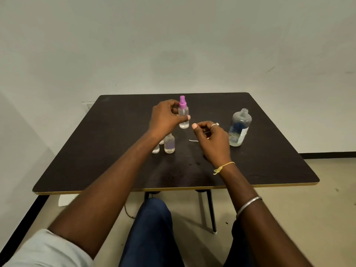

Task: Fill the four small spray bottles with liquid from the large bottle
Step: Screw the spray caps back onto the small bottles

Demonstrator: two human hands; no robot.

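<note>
Gripping 1 purple-capped spray bottle (184, 117) off the tabletop (115, 151), left hand (165, 118) likely checks fill; right hand (210, 135) curled, grasp indeterminate.

Dark table (269, 166) with yellow edge band before a pale wall (173, 45); drops of liquid (194, 163) toward the middle of its near edge. White sheet (64, 201) on the beige floor (308, 209) below the near left corner; black skirting (327, 155) along the wall
</note>
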